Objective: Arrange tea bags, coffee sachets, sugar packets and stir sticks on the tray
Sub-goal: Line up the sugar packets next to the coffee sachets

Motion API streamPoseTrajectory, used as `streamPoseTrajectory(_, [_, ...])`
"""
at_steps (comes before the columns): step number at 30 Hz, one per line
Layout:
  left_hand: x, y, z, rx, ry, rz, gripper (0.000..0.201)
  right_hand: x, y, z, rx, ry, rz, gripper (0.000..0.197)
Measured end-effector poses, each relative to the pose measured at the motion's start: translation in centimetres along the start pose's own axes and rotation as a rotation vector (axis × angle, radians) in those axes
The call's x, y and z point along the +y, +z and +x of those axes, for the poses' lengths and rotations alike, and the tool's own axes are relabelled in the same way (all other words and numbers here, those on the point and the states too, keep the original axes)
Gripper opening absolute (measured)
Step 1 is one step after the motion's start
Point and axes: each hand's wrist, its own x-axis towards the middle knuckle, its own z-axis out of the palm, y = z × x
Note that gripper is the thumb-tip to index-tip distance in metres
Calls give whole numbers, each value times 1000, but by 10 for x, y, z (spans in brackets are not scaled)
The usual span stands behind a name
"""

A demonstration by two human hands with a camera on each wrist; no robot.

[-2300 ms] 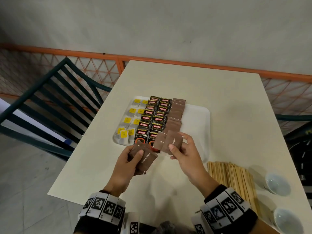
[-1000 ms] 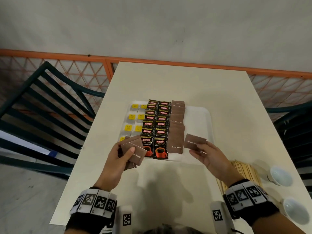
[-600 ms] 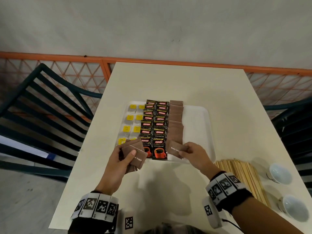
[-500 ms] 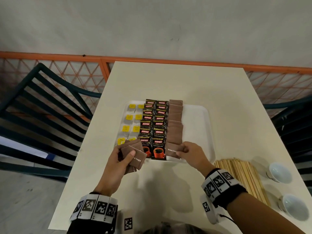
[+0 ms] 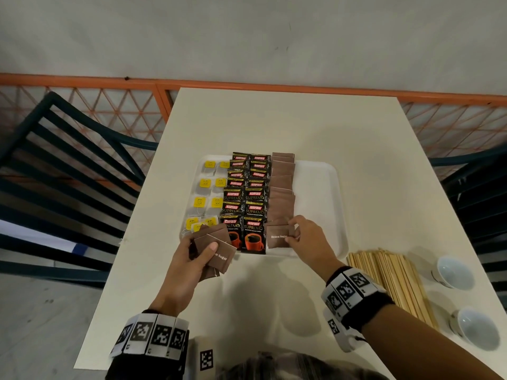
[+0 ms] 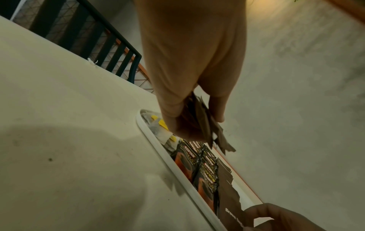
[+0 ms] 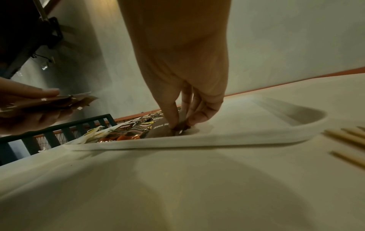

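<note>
Right hand (image 5: 307, 237) pinched sugar packet (image 5: 278, 237) at tray (image 5: 323, 187) near edge | left hand (image 5: 192, 256) gripped spare packets (image 5: 219, 253) fanned | risk: release nudges overlapped sugar column (image 5: 282, 193) askew; fan slips.

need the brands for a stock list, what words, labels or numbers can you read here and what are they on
"KOPIKO" and "SUPREMO": on the coffee sachets on the tray.
"Brown Sugar": on the sugar packet under the right hand.
"...n Sugar", partly covered: on the top sugar packet of the stack in the left hand.
Small print under "SUPREMO": too small to read.
Yellow tea bag tags: print too blurred to read.
Wristband markers: square codes, no words.
</note>
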Motion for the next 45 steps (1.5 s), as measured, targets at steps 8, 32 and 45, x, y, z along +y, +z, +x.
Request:
streamPoseTrajectory(8, [8,16,5,-69,4,-21,36,-33,-8,-11,-35,-96,116,22])
streamPoseTrajectory(32, [10,21,12,-7,-65,-137,34,-19,-28,0,-77,27,503,20])
streamPoseTrajectory(45, [6,23,10,-38,-64,-104,33,-1,-6,2,-72,-97,90,12])
